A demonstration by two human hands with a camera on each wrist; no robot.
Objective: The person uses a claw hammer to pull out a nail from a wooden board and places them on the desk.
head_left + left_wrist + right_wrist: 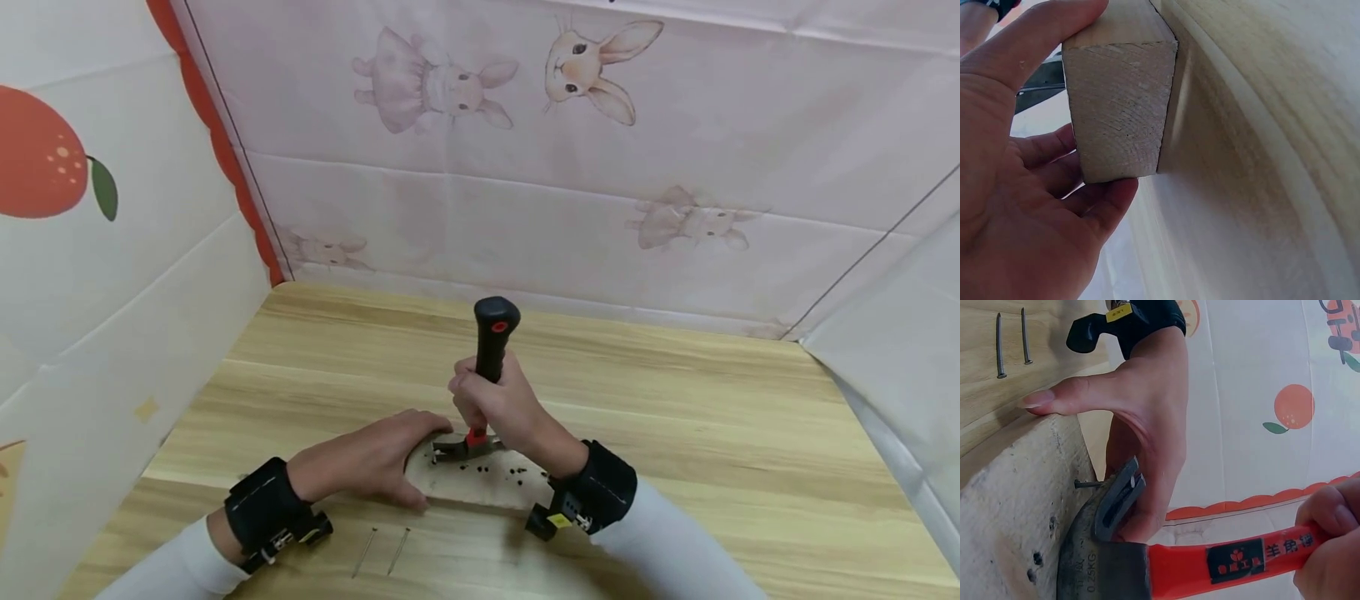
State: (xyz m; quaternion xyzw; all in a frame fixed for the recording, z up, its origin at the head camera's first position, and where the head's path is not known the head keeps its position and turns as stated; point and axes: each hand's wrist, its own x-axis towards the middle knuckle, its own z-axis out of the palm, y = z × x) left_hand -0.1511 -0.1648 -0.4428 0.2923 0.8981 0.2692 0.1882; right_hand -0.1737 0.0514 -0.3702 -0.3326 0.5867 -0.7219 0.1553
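My right hand [501, 400] grips the black and red handle of a claw hammer [492, 346], which stands nearly upright in the head view. The hammer's head lies on a pale wooden block [457, 492] pitted with several dark holes. In the right wrist view, a nail [1088, 484] sticks out of the block's face, with the hammer's claw right at it. My left hand [378, 454] holds the block's left end. Its thumb [1054, 25] is on one side and its fingers [1116, 203] are curled against the opposite side in the left wrist view.
Two loose nails [399, 550] lie side by side on the wood-grain table [300, 375], in front of the block and near my left wrist. A pink printed sheet [487, 208] rises behind the table, and pale sheets hang at both sides.
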